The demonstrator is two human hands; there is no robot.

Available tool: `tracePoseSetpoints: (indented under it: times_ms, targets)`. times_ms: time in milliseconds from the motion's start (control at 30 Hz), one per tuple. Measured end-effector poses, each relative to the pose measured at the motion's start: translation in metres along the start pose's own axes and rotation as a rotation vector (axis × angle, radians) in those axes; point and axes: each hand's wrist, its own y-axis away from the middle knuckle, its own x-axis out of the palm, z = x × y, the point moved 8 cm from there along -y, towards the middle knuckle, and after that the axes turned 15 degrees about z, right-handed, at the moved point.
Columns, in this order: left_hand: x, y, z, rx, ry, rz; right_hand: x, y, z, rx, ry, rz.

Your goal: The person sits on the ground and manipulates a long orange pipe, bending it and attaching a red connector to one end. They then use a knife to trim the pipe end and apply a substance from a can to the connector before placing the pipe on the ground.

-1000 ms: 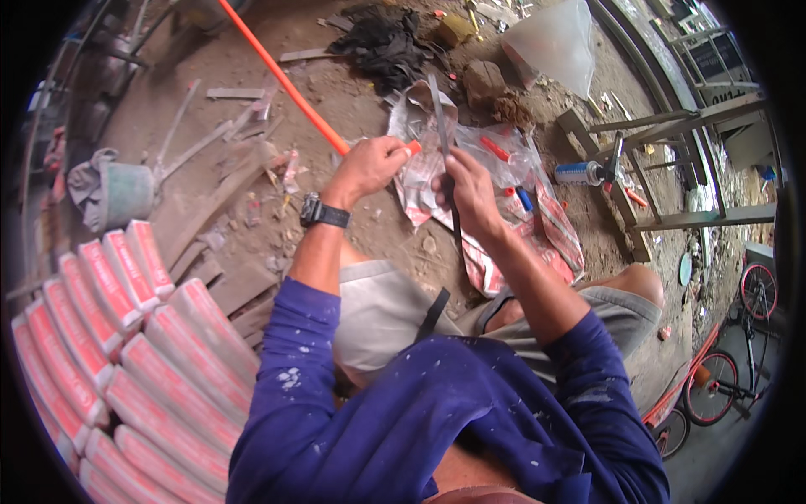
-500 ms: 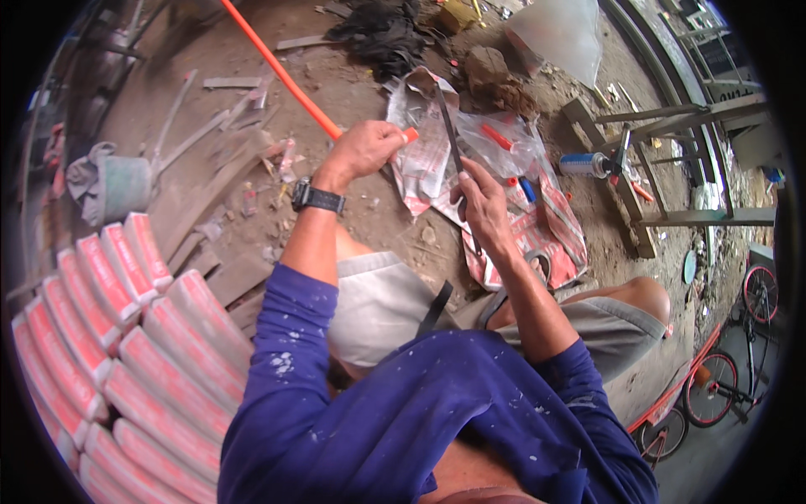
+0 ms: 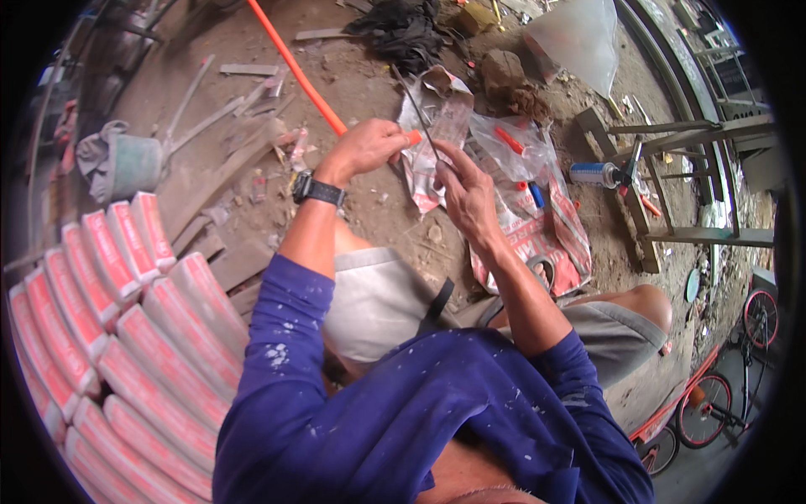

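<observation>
My left hand [image 3: 368, 148], with a black watch on the wrist, is closed around an orange pipe [image 3: 304, 81] close to its cut end. The short end pokes out past my fingertips, and the rest runs up to the far left. A long, thin, dark blade [image 3: 414, 102] is gripped in my right hand [image 3: 464, 191], tilted away to the far left. The right fingertips are just beside the pipe end; whether blade and pipe touch, I cannot tell. Beneath my hands lies a flattened red-and-white sack [image 3: 537, 239] with a clear plastic bag [image 3: 537, 155] on it.
Red-and-white sacks [image 3: 159, 323] are stacked at my left. A blue can [image 3: 593, 174] lies by a wooden frame [image 3: 651, 239] on the right. Black cloth [image 3: 403, 38] and rubble lie ahead, and a greenish bucket [image 3: 134, 168] stands far left. Bicycles [image 3: 705, 407] are at the lower right.
My right hand has moved left toward the pipe end, and the blade has swung to lean further left. My left hand still grips the pipe.
</observation>
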Motion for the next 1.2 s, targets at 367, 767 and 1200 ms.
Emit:
tracePoseSetpoints:
  times_ms: [367, 767, 1200]
  targets:
    - [0.001, -0.002, -0.005, 0.064, -0.039, -0.024, 0.000, 0.001, -0.040, 0.102, -0.074, -0.048]
    - [-0.002, 0.007, -0.004, 0.018, -0.090, -0.072, 0.007, -0.002, -0.005, -0.038, 0.225, -0.045]
    - [-0.005, 0.010, -0.013, 0.027, -0.147, -0.130, 0.026, 0.001, 0.021, -0.191, 0.604, -0.033]
